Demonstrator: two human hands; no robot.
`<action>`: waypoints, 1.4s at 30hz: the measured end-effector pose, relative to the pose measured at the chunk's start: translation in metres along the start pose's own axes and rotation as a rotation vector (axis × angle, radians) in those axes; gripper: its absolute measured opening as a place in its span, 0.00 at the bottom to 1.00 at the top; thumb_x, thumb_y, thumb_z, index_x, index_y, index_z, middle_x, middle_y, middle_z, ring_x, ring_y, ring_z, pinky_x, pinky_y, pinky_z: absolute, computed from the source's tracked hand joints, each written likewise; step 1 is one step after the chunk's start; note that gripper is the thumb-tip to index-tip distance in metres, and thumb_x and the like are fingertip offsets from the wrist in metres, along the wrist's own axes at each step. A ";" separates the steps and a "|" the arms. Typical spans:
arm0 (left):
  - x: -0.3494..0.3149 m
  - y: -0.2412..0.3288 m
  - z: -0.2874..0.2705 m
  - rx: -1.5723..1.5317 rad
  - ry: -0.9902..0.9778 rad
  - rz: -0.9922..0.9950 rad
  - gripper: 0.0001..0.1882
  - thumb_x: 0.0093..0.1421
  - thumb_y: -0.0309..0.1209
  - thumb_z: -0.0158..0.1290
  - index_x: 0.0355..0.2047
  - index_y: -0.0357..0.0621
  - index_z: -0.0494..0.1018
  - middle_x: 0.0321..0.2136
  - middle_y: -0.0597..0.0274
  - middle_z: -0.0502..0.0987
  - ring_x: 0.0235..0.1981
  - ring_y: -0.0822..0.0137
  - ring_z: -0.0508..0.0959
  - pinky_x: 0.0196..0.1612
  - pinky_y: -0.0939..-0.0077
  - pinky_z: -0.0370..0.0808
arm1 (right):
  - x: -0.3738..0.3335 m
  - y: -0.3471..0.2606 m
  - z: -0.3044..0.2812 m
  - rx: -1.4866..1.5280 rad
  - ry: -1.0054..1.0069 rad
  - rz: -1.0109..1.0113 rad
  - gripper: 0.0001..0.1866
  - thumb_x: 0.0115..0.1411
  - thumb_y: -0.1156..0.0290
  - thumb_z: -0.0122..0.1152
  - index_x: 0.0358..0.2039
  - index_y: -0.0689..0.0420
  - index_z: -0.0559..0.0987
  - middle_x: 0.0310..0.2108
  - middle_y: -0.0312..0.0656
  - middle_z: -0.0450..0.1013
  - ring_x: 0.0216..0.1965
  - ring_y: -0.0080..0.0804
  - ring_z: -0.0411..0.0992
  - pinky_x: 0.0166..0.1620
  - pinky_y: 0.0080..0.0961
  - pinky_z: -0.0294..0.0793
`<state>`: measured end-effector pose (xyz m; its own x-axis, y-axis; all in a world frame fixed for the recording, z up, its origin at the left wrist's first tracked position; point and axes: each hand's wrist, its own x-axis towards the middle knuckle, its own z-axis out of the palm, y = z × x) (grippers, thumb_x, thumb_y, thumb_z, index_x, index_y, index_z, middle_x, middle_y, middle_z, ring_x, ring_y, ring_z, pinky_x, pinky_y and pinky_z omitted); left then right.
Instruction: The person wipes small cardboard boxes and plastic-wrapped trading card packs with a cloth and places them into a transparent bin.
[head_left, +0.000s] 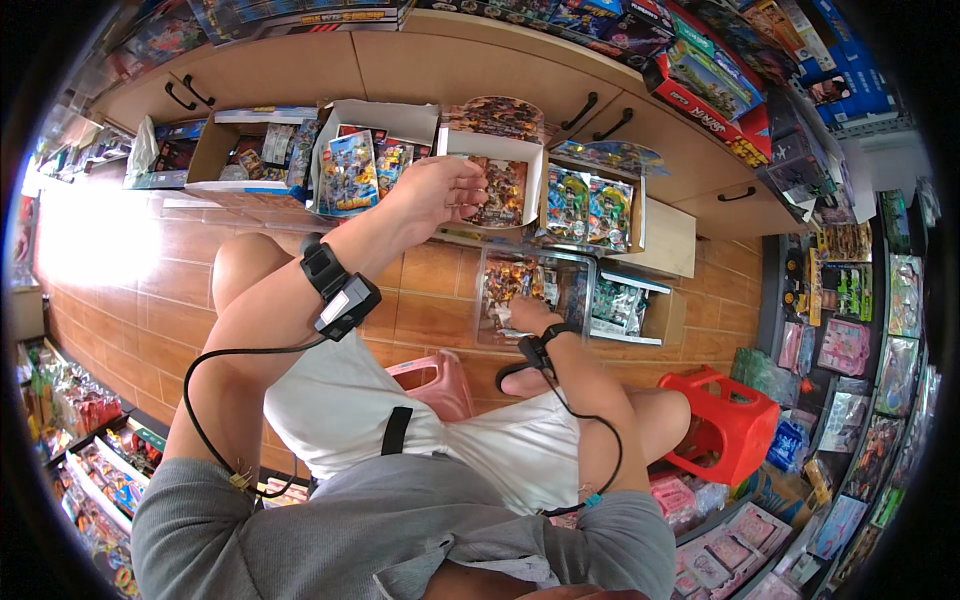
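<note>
In the head view, four open cardboard boxes of glossy toy packets stand in a row on the wooden floor. The left hand [437,195] reaches up, fingers curled over the rim of the third box [497,180]; whether it pinches a packet cannot be told. The right hand [528,317] dips into a clear plastic bin [533,295] just below, its fingers hidden. Two plastic stools, pink and red, stand nearby.
</note>
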<state>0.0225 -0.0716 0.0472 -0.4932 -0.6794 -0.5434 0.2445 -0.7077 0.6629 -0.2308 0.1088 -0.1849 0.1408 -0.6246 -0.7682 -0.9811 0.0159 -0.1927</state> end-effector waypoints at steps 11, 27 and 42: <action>-0.024 -0.004 0.007 0.016 -0.072 0.042 0.08 0.67 0.33 0.50 0.41 0.43 0.74 0.38 0.63 0.78 0.42 0.66 0.79 0.45 0.70 0.77 | -0.147 -0.054 -0.148 0.821 0.249 -0.213 0.16 0.61 0.64 0.66 0.41 0.65 0.81 0.28 0.40 0.79 0.21 0.27 0.77 0.28 0.24 0.75; -0.050 -0.049 0.018 0.020 -0.297 0.096 0.24 0.71 0.44 0.48 0.57 0.38 0.69 0.51 0.59 0.76 0.51 0.65 0.77 0.54 0.66 0.74 | -0.166 -0.080 -0.153 1.732 0.523 -0.401 0.16 0.64 0.64 0.62 0.47 0.62 0.76 0.29 0.41 0.77 0.22 0.31 0.76 0.23 0.26 0.74; -0.031 -0.083 0.021 -0.165 -0.219 -0.047 0.19 0.74 0.40 0.38 0.55 0.44 0.70 0.48 0.61 0.77 0.50 0.64 0.77 0.54 0.62 0.73 | -0.146 -0.107 -0.153 0.381 1.301 -0.474 0.19 0.52 0.77 0.64 0.47 0.62 0.80 0.50 0.48 0.68 0.50 0.46 0.69 0.53 0.40 0.69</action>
<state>0.0003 0.0122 0.0199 -0.6715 -0.5995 -0.4354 0.3410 -0.7718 0.5368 -0.1663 0.0792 0.0416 0.0149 -0.8840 0.4672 -0.7529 -0.3174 -0.5766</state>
